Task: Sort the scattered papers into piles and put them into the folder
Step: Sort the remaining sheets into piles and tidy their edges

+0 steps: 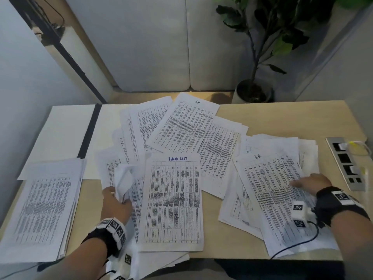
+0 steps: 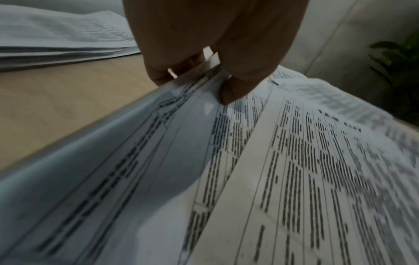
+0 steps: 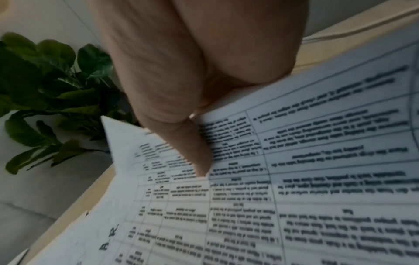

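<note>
Printed table sheets lie scattered over the wooden table [image 1: 282, 116]. At the back left a white folder [image 1: 60, 134] lies open, with a black spine. A squared pile [image 1: 44, 211] sits at the front left. My left hand [image 1: 119, 199] pinches the edge of a curled sheet [image 1: 125, 178] lifted off the heap; the left wrist view shows my left hand [image 2: 204, 75] with thumb and fingers clamped on the paper's edge. My right hand [image 1: 302, 183] holds the right edge of the sheet headed "A.R." [image 1: 278, 195]. Its thumb [image 3: 195, 152] lies on top and the fingers are hidden beneath. A "Task list" sheet [image 1: 173, 199] lies between the hands.
A socket strip [image 1: 347, 162] with plugs and a cable is set into the table's right edge. A potted plant [image 1: 252, 91] stands behind the table, beside pale cushions. Some sheets overhang the front edge. Bare wood shows at the back right.
</note>
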A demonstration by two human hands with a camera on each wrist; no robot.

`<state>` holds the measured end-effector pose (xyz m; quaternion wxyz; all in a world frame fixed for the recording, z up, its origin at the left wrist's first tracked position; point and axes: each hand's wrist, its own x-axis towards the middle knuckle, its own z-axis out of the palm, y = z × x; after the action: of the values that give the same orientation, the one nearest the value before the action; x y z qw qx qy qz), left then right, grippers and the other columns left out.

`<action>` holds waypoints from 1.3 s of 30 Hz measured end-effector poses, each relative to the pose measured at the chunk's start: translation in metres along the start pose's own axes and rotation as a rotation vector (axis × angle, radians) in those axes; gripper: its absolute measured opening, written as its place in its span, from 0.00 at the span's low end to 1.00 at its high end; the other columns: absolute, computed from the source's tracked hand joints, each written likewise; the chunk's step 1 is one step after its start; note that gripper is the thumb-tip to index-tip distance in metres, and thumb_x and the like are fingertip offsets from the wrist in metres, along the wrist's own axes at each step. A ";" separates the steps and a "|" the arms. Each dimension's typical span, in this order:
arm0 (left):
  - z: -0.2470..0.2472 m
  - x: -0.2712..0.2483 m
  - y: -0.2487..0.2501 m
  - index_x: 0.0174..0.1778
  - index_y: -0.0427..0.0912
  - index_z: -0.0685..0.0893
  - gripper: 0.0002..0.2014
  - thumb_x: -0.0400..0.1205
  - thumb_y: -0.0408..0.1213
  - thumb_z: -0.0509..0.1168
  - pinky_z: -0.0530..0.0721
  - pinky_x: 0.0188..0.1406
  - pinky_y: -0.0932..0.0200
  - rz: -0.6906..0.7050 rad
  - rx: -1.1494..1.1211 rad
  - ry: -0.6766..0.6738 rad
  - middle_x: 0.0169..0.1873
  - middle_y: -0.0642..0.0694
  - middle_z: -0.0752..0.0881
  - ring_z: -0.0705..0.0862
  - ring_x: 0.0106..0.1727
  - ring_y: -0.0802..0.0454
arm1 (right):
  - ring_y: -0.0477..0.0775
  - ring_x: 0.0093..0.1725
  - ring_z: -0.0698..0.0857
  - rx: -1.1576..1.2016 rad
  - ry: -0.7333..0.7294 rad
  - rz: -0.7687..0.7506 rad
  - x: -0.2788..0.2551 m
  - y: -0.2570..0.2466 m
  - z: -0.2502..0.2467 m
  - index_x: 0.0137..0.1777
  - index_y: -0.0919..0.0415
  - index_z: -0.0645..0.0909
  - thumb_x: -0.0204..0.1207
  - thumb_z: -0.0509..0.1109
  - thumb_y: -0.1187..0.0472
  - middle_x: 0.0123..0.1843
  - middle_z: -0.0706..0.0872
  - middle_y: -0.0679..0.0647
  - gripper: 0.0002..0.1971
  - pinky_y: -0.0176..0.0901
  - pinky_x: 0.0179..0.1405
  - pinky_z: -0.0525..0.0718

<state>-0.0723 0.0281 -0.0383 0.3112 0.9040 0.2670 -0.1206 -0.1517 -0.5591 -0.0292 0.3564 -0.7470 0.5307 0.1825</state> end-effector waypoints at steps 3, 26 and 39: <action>-0.005 -0.001 -0.005 0.69 0.43 0.71 0.22 0.81 0.30 0.71 0.84 0.37 0.51 -0.081 -0.091 -0.056 0.52 0.41 0.85 0.83 0.38 0.45 | 0.70 0.82 0.74 0.037 -0.085 -0.083 0.000 0.010 0.000 0.87 0.67 0.66 0.73 0.85 0.53 0.86 0.71 0.65 0.47 0.65 0.82 0.73; -0.058 0.012 -0.004 0.67 0.52 0.80 0.15 0.85 0.43 0.72 0.83 0.66 0.34 -0.008 -0.264 -0.307 0.58 0.45 0.89 0.87 0.58 0.40 | 0.47 0.46 0.82 0.495 -0.549 -0.298 -0.144 -0.080 0.077 0.70 0.66 0.75 0.82 0.73 0.74 0.57 0.85 0.52 0.19 0.29 0.40 0.85; -0.003 -0.012 -0.006 0.88 0.41 0.62 0.43 0.83 0.61 0.67 0.65 0.85 0.40 -0.208 -0.475 -0.503 0.84 0.43 0.69 0.68 0.84 0.40 | 0.69 0.84 0.60 -0.208 -0.067 -0.295 -0.182 -0.087 0.246 0.91 0.57 0.47 0.75 0.80 0.53 0.86 0.57 0.63 0.54 0.64 0.77 0.78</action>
<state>-0.0853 0.0290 -0.0341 0.5547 0.7165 0.2932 -0.3049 -0.1129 -0.2436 -0.0484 0.3174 -0.8432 0.3816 0.2068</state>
